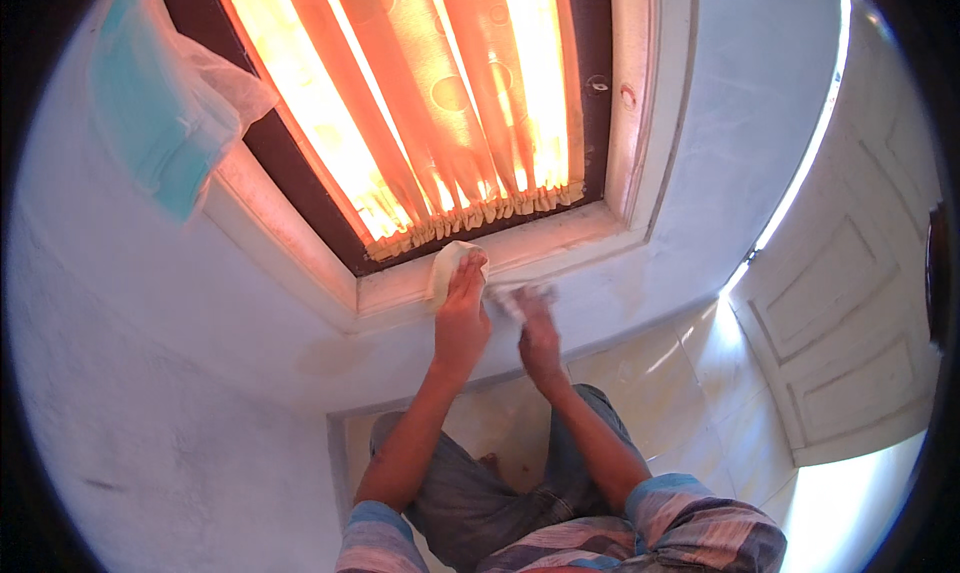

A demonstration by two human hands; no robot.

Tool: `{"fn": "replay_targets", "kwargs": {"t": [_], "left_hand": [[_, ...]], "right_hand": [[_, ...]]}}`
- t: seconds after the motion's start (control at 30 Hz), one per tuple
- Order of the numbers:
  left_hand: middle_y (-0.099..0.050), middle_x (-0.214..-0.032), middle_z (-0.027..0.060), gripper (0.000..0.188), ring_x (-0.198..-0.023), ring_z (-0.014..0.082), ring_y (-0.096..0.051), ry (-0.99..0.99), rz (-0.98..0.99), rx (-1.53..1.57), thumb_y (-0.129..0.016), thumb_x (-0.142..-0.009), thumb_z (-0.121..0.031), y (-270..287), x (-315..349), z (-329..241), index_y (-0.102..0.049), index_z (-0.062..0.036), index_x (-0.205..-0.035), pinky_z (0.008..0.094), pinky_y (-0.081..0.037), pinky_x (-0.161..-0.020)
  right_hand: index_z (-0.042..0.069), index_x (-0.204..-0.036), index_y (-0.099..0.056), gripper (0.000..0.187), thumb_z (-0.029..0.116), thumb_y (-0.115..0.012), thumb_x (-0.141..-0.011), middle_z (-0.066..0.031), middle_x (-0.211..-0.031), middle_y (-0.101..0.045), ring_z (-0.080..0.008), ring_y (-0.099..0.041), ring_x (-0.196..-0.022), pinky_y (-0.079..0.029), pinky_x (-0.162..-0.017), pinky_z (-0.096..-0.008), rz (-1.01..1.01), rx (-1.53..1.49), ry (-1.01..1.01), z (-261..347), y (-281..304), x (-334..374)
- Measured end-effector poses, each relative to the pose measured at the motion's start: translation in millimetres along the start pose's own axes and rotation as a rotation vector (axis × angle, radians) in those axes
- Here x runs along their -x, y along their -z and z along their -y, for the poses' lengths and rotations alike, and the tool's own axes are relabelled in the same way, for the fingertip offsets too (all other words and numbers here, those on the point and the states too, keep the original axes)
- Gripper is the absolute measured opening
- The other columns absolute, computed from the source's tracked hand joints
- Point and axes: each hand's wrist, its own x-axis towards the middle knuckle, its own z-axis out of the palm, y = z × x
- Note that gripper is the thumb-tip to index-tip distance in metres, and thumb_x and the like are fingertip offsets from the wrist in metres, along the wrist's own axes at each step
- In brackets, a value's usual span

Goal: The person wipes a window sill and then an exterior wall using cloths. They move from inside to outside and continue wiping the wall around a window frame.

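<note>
The left hand (463, 308) has its fingers closed over a pale cloth (444, 273) at the window ledge (395, 291), likely to steady it; the right hand (538, 341) is just beside. Blur hides whether its fingers grip anything.

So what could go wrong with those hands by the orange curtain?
Maybe two little things. The left hand has a cream cloth under its fingers, just below the ruffled hem of the orange curtain, so a push too high might smudge or snag the hem. And the right hand is close beside the left one, near the lower edge of the window frame, so a slip might bump the knuckles together.
</note>
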Motion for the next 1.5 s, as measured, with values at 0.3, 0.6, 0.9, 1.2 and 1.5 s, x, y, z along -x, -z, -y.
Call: {"fn": "replay_targets", "kwargs": {"t": [0.3, 0.6, 0.9, 1.2, 1.5], "left_hand": [[-0.05, -0.147, 0.0166, 0.066, -0.142, 0.0318, -0.041, -0.023, -0.016, -0.03, -0.047, -0.08, 0.017, -5, 3, 2, -0.046, -0.0005, -0.144, 0.042, -0.04, -0.114], [-0.051, -0.147, 0.0158, 0.064, -0.14, 0.0317, -0.044, -0.059, -0.037, -0.089, -0.047, -0.08, 0.017, -6, 1, -3, -0.048, -0.0012, -0.142, 0.0424, -0.043, -0.111], [-0.051, -0.147, 0.0156, 0.061, -0.141, 0.0312, -0.043, -0.055, -0.05, -0.073, -0.046, -0.084, 0.016, -6, -1, -8, -0.048, -0.0019, -0.142, 0.0407, -0.043, -0.112], [-0.052, -0.146, 0.0153, 0.058, -0.141, 0.0311, -0.043, -0.019, -0.044, -0.007, -0.045, -0.086, 0.016, -5, 0, -7, -0.048, -0.002, -0.141, 0.0405, -0.042, -0.112], [-0.061, -0.133, 0.0211, 0.054, -0.125, 0.0371, -0.058, -0.029, -0.099, 0.024, -0.049, -0.091, 0.01, 0, 1, -1, -0.05, -0.0072, -0.142, 0.0424, -0.047, -0.102]], "right_hand": [[0.006, -0.132, -0.061, 0.048, -0.01, -0.047, -0.089, -0.0167, -0.14, -0.058, -0.0369, -0.046, -0.138, -0.031, -0.118, -0.0534, -0.16, 0.012, -0.162, 14, 13, -7], [0.009, -0.137, -0.058, 0.056, -0.011, -0.049, -0.086, -0.0135, -0.142, -0.057, -0.0359, -0.052, -0.133, -0.036, -0.115, -0.0536, 0.075, -0.001, 0.126, -1, 11, -3], [0.008, -0.14, -0.056, 0.058, -0.012, -0.048, -0.086, -0.0128, -0.143, -0.056, -0.0367, -0.049, -0.136, -0.033, -0.116, -0.054, 0.095, -0.107, 0.067, 13, -2, 0], [0.007, -0.138, -0.056, 0.053, -0.008, -0.048, -0.087, -0.0102, -0.143, -0.057, -0.0359, -0.051, -0.134, -0.035, -0.116, -0.0515, -0.215, 0.005, -0.128, 2, 6, -6], [0.007, -0.141, -0.054, 0.057, -0.012, -0.045, -0.088, -0.0142, -0.144, -0.055, -0.0378, -0.044, -0.139, -0.034, -0.116, -0.053, -0.209, 0.036, -0.159, 1, 5, -1]]}}
